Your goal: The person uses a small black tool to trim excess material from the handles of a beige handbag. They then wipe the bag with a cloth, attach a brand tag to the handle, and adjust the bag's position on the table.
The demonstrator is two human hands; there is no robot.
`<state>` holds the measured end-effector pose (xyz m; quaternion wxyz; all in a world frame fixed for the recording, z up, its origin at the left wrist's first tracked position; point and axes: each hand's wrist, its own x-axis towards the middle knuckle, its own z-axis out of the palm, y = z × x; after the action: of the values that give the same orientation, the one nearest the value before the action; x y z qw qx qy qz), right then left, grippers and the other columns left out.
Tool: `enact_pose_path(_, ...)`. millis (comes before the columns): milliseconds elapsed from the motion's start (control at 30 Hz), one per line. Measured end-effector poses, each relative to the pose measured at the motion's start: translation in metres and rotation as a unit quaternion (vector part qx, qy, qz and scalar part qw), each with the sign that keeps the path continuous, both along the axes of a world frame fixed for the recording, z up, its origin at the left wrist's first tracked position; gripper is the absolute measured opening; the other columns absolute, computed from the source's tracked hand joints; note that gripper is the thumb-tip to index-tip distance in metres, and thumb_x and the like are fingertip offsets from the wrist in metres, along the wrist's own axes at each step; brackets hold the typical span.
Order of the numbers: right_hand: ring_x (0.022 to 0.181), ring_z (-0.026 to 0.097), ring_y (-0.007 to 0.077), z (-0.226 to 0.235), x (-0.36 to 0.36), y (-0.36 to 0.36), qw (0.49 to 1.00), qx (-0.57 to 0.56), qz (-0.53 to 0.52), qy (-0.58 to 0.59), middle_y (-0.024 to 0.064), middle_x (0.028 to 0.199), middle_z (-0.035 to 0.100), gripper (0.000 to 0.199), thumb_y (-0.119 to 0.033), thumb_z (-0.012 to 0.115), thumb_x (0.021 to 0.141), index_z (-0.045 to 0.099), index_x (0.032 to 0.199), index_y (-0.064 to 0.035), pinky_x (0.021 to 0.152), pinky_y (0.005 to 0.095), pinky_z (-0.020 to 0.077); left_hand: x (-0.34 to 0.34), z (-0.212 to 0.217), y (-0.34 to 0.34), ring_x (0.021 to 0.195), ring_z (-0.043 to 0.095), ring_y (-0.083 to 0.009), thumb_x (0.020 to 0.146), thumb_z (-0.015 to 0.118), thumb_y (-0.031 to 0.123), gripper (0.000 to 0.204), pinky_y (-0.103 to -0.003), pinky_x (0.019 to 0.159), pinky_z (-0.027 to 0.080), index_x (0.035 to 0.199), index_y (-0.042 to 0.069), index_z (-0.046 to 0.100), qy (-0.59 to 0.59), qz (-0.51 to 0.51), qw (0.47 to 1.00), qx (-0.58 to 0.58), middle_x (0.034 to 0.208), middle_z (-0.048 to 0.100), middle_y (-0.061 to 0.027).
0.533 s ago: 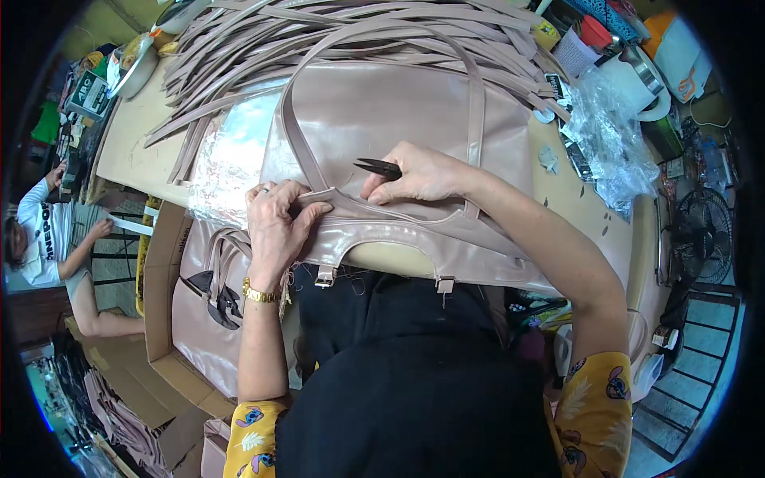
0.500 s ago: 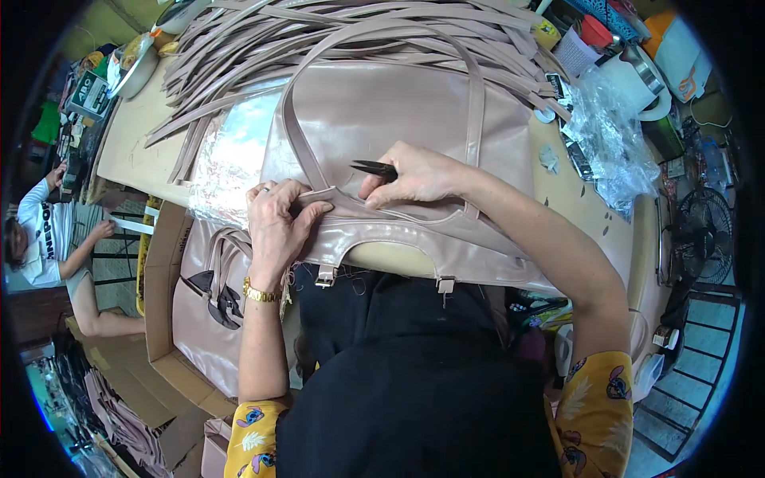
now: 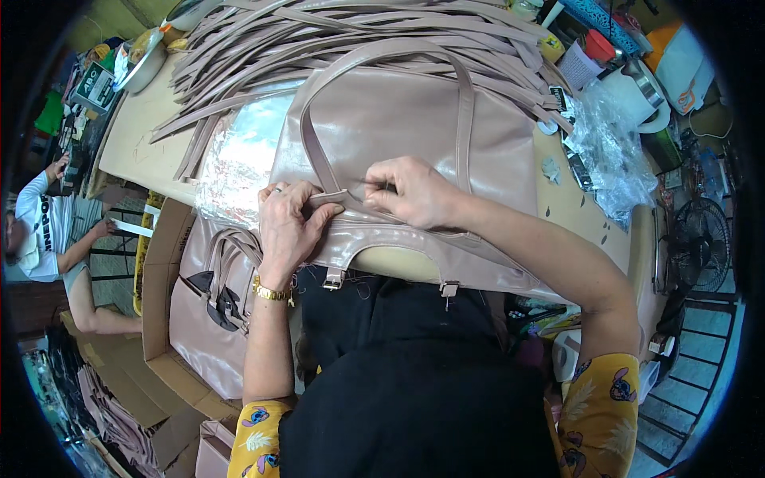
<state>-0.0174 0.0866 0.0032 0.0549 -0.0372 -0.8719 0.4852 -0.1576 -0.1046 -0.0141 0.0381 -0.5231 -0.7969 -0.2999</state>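
A dusty-pink handbag (image 3: 414, 111) lies across the work table, its handle (image 3: 466, 119) looping toward the far side. My left hand (image 3: 288, 223) is closed at the bag's top edge, pinching the rim between thumb and fingers beside the handle's left end. Just right of it, my right hand (image 3: 410, 193) is closed close above the same rim. Only a dark bit of the thread snips (image 3: 390, 188) shows among its curled fingers; the rest is hidden. Toward me hangs the bag's near flap (image 3: 374, 233) with a curved cutout and metal buckles (image 3: 334, 278).
Many pink straps (image 3: 358, 32) are heaped at the back. Clear plastic (image 3: 610, 151) lies at the right, more plastic (image 3: 247, 151) at the left. A cardboard box (image 3: 159, 295) with a pink bag stands left. Beyond it is another person (image 3: 48, 231); a fan (image 3: 701, 235) is far right.
The snips' pointed blades, which stuck out leftward from my right hand, are now mostly hidden within it. That hand has turned and lowered slightly; my left hand keeps its pinch on the rim.
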Motion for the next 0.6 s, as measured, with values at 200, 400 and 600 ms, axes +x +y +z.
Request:
enact_pose_path(200,0.067,0.061,0.0129,0.013,-0.003,0.011,0.964,-0.245,0.009,-0.106,0.0038,0.072,0.066,0.019,-0.017,0.073,0.087,0.068,0.084,0.0009,0.064,0.0316,0.0473,0.000,-0.001,-0.003,0.072,0.057,-0.0263,0.072,0.083,0.030,0.028,-0.039,0.080,0.038,0.079,0.008,0.067,-0.002,0.006,1.000,0.010,0.071,0.062,-0.0061)
enact_pose_path(400,0.067,0.063,0.0164,0.013,-0.005,0.002,0.992,0.006,-0.017,-0.124,0.0095,0.071,0.070,0.011,-0.011,0.072,0.080,0.072,0.078,-0.0006,0.067,0.0336,0.0493,0.001,0.000,-0.001,0.072,0.057,-0.0265,0.072,0.083,0.029,0.027,-0.040,0.079,0.038,0.078,0.009,0.066,-0.001,-0.002,1.000,0.010,0.070,0.061,-0.0063)
enact_pose_path(600,0.072,0.060,0.0138,0.012,-0.007,-0.006,0.986,0.071,-0.018,-0.152,0.0082,0.078,0.068,0.012,-0.011,0.066,0.085,0.068,0.090,0.0003,0.069,0.0333,0.0468,0.001,0.000,-0.002,0.072,0.056,-0.0259,0.072,0.083,0.028,0.026,-0.040,0.079,0.037,0.078,0.009,0.066,-0.007,-0.003,1.000,0.024,0.070,0.061,-0.0060)
